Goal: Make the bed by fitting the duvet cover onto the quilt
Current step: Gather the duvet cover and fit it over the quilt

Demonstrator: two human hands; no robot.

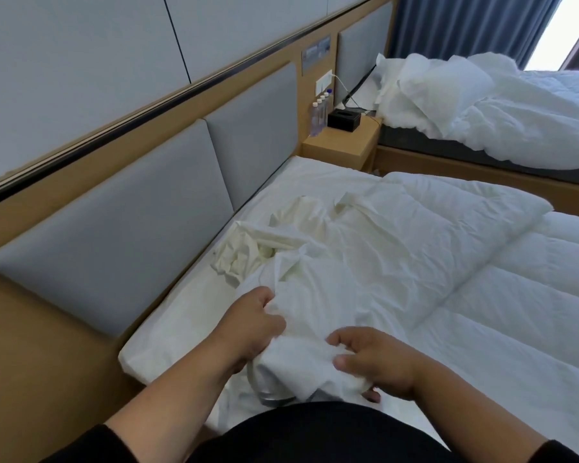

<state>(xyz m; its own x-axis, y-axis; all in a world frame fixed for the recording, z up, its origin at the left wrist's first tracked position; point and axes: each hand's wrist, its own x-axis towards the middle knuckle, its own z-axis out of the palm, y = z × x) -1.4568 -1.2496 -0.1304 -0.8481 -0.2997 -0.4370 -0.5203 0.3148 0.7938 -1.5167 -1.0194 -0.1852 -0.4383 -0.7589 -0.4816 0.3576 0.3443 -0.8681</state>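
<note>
While both hands bunch the white duvet cover [318, 315] at the near bed's [168, 329] head corner, left hand [251, 325] fingers curled into fabric, right hand [378, 362] pinching a fold, quilt [482, 295] spread alongside, grey padded headboard [121, 235], wooden nightstand [338, 145] with water bottles [320, 111], second unmade bed [498, 111], blue curtains [465, 25].

Duvet cover [315, 272] lies on quilt [482, 295], nightstand [341, 145] behind.

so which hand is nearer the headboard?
Left. The left hand grips the bunched duvet cover on the side toward the headboard; the right hand pinches the same bundle farther out over the bed.
</note>
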